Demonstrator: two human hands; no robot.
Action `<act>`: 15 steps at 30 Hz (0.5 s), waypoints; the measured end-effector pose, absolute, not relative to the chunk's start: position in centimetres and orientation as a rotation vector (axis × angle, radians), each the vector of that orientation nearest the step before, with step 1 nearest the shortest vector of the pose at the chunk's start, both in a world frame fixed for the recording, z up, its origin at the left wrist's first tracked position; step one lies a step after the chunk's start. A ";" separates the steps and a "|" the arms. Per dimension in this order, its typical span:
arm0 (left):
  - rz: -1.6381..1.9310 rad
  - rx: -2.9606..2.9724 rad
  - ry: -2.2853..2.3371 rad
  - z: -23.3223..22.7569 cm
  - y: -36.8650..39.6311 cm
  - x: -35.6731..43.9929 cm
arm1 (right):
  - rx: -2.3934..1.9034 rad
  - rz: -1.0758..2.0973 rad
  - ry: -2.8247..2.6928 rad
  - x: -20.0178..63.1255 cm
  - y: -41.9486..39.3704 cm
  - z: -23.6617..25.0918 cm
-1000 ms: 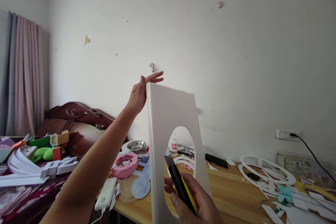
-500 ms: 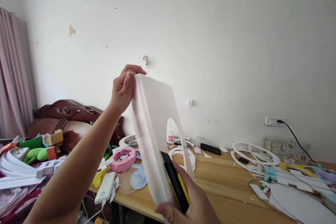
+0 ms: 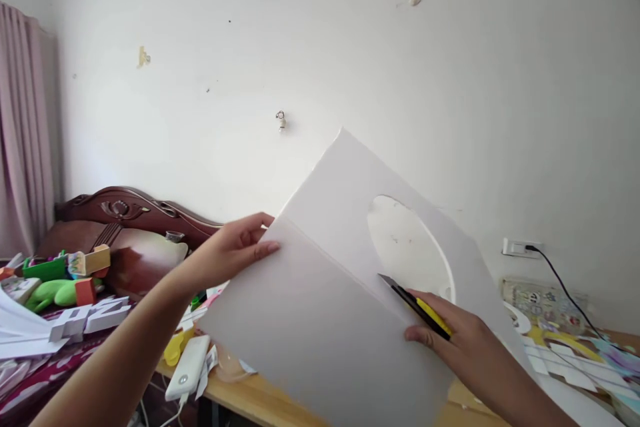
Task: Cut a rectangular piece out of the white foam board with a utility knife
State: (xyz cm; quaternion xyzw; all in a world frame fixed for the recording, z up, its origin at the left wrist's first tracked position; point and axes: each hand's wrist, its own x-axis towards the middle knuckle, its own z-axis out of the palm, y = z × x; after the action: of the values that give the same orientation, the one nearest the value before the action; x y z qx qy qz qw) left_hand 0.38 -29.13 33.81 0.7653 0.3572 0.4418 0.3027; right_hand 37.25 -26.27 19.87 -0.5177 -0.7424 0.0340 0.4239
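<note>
A large white board (image 3: 320, 320) is held up tilted over the table, with a straight crease or cut line running across it and an oval hole (image 3: 410, 247) in its far half. My left hand (image 3: 245, 243) grips the upper left edge, thumb on the near face and fingers behind. In my right hand (image 3: 445, 333) is a black and yellow utility knife (image 3: 420, 310). Its blade is out, pointing up and left, close to the line and the hole's edge. My right thumb lies against the board's near half; whether the blade touches the board I cannot tell.
A wooden table (image 3: 255, 393) stands below, with a white power bank (image 3: 189, 367) and cable at its left edge. White cutouts and scraps (image 3: 565, 360) lie at right. On the left is a bed with toys and white foam letters (image 3: 90, 320). A black cable plugs into the wall socket (image 3: 523, 248).
The board has turned from nearly edge-on to showing its broad face, its top moving right. My left hand has come down with it, and my right hand with the knife has moved right and up.
</note>
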 end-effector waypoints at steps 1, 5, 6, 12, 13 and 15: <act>1.162 1.972 0.916 32.7 -29.2 0.6 | -1.321 0.059 -1.863 37.9 -25.9 19.8; 1.166 1.805 0.848 29.3 -29.2 1.3 | -1.356 -0.039 -1.877 38.8 -24.9 18.9; 1.161 1.777 0.855 28.7 -29.1 1.4 | -1.346 -0.062 -1.894 38.8 -24.6 18.4; 1.148 1.656 0.849 27.0 -28.4 2.5 | -1.146 -0.318 -1.844 38.7 -21.9 16.1; 1.175 1.661 0.850 26.9 -28.3 2.9 | -1.090 -0.359 -1.829 38.6 -21.5 16.0; 1.223 1.692 0.863 26.9 -28.1 3.6 | -1.007 -0.420 -1.815 38.5 -20.6 16.0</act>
State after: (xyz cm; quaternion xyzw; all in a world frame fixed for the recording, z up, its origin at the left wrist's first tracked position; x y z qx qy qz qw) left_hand 3.57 -28.12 26.94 0.6772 0.3454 0.4895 0.4271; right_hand 38.50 -20.62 16.02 -0.4145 -0.7473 -0.1731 0.4897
